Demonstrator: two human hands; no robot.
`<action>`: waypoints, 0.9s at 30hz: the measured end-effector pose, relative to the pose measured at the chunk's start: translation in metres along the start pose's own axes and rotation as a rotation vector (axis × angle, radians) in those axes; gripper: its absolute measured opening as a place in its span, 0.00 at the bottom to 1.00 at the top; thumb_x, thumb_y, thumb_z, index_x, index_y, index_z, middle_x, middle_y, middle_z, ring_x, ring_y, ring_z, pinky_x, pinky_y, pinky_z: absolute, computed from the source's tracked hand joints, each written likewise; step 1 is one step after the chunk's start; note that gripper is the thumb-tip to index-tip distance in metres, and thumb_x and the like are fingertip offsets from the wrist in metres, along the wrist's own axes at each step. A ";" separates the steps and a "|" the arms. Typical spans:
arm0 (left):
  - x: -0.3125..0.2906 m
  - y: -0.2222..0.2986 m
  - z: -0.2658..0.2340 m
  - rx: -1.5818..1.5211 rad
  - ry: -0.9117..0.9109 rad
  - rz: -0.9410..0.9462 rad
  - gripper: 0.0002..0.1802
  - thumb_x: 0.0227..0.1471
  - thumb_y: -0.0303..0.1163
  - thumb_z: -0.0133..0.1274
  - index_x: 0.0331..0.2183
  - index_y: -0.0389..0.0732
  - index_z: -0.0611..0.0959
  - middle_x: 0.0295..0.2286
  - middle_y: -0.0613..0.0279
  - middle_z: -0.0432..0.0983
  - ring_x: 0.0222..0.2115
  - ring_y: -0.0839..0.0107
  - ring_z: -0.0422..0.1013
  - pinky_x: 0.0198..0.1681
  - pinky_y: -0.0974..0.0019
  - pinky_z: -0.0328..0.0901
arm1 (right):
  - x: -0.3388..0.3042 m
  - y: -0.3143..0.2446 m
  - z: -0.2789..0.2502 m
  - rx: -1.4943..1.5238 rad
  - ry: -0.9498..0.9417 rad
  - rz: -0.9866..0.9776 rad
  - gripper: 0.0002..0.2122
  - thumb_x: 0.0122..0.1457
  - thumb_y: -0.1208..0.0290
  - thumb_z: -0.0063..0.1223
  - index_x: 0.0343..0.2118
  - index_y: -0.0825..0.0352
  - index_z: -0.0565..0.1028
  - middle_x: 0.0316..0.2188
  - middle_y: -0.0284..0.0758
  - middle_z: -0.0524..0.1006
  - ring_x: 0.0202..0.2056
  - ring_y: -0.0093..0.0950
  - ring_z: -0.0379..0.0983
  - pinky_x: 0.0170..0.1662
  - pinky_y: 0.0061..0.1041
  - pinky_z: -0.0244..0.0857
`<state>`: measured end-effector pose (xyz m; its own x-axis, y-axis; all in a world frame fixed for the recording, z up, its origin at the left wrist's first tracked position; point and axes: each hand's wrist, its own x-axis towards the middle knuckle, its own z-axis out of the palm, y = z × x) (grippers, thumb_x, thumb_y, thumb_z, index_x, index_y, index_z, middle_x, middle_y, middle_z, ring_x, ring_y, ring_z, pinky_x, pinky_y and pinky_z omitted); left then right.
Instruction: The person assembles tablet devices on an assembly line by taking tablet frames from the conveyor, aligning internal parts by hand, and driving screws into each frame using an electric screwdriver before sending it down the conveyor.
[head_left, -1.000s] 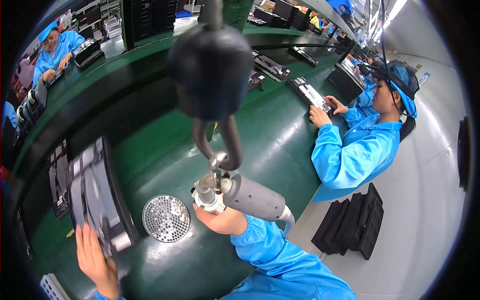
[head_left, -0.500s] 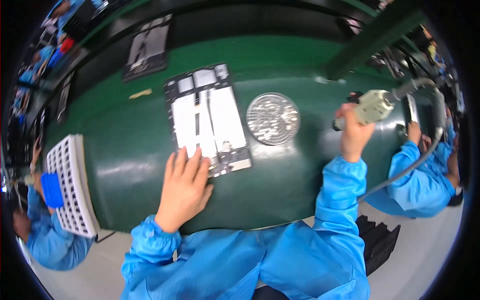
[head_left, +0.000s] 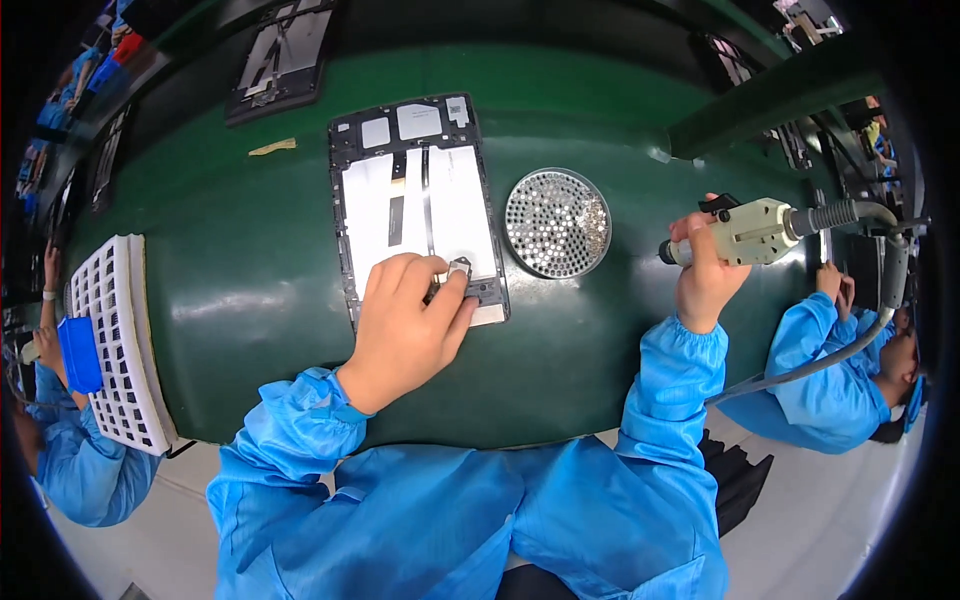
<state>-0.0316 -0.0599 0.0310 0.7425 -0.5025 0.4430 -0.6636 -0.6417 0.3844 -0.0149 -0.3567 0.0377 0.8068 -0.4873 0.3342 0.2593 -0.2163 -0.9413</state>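
Left hand (head_left: 402, 325), farther right, narrow about metallic piece (head_left: 460, 267) over rectangular panel (head_left: 367, 222); right hand (head_left: 708, 282) around plastic driver (head_left: 757, 231)

I can read no words or numbers from here. On the flat rectangular black-framed device with white panels (head_left: 365, 215) before me, a small pale label with a dark square code-like mark (head_left: 457, 109) sits at the far right corner, and a dark grey patch (head_left: 488, 290) near the close right corner bears marks too small to make out.
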 end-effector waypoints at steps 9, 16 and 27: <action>-0.001 -0.004 0.005 -0.355 -0.091 0.111 0.15 0.37 0.17 0.54 0.34 0.33 0.79 0.30 0.57 0.69 0.30 0.60 0.68 0.33 0.62 0.64 | 0.004 0.005 -0.001 0.081 -0.019 -0.017 0.15 0.51 0.81 0.53 0.43 0.75 0.67 0.25 0.36 0.74 0.25 0.25 0.72 0.32 0.24 0.67; -0.003 -0.009 0.006 -0.395 -0.137 0.265 0.14 0.35 0.21 0.56 0.31 0.32 0.80 0.31 0.56 0.72 0.34 0.61 0.69 0.36 0.61 0.65 | 0.002 0.008 -0.004 0.050 -0.026 -0.053 0.16 0.52 0.81 0.53 0.44 0.73 0.67 0.29 0.37 0.74 0.30 0.25 0.72 0.37 0.24 0.67; -0.004 -0.010 -0.003 -0.162 -0.212 0.285 0.15 0.37 0.24 0.56 0.34 0.31 0.80 0.39 0.51 0.73 0.42 0.56 0.70 0.45 0.56 0.66 | 0.002 0.009 -0.004 -0.264 0.021 -0.453 0.26 0.52 0.69 0.59 0.51 0.75 0.62 0.39 0.41 0.72 0.33 0.26 0.71 0.40 0.24 0.67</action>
<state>-0.0286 -0.0499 0.0282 0.5171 -0.7669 0.3801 -0.8395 -0.3677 0.4001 -0.0132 -0.3634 0.0297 0.6334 -0.3120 0.7081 0.4344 -0.6139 -0.6591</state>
